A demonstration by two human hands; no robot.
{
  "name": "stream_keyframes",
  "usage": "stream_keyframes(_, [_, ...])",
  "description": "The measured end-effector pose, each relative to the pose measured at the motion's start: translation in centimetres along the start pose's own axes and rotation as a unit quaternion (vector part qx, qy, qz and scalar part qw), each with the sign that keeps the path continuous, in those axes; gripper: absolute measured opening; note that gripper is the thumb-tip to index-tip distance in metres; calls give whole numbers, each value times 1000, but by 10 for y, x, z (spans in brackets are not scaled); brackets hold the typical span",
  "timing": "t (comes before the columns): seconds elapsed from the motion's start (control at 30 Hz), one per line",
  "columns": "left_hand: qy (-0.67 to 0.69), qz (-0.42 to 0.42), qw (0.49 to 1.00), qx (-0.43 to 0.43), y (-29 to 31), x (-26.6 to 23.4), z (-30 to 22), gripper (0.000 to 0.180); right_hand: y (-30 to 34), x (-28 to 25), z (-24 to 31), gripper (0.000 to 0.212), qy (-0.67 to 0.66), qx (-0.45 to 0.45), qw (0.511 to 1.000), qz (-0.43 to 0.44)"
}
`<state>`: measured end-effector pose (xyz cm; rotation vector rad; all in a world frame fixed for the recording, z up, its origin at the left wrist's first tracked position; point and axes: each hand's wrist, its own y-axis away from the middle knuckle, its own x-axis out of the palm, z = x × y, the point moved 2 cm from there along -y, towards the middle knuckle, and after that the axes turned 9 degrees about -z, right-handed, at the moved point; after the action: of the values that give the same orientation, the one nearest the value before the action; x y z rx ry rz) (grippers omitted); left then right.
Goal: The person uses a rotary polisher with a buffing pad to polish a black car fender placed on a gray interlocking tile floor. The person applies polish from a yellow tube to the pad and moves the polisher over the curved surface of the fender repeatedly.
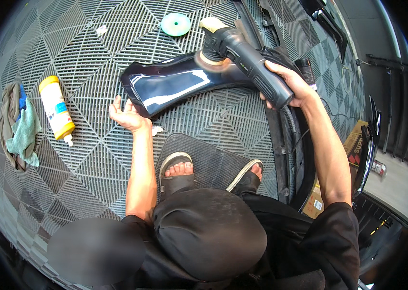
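A glossy black car body panel (170,84) lies in front of me above the grated floor. My right hand (291,84) is wrapped round the rear grip of a black polisher (245,58). The polisher's round pad (211,60) rests on the panel's upper face, and part of it is blurred. At the panel's near left corner is my left hand (130,117), palm up with its fingers spread. It holds nothing; whether it touches the panel's edge I cannot tell.
On the left lie a yellow-capped bottle (56,108) and crumpled cloths (24,128). A green round pad (175,24) sits beyond the panel. Long black trim (281,164), a black container (305,72) and cardboard boxes (314,203) are on the right. My feet flank a black mat (213,162).
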<state>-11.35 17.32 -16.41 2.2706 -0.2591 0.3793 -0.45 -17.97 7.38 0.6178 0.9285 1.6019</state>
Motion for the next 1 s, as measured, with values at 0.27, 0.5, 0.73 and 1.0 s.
stream_keyframes(0.27, [-14,-8,1000,9,4,2,0,62,-2,38,9,61,38,-3,999,36])
stream_keyframes(0.5, [-35,-1,999,21,-17,-10,8,61,-12,76,5,67,75,-21,993,85])
stream_keyframes(0.73, [-44,-29,997,58,-22,-11,9,67,1,48,5,61,35,-48,995,84])
stream_keyframes(1.0, [-48,-12,998,32,-16,-9,6,67,26,-43,-7,64,-8,-50,998,-46])
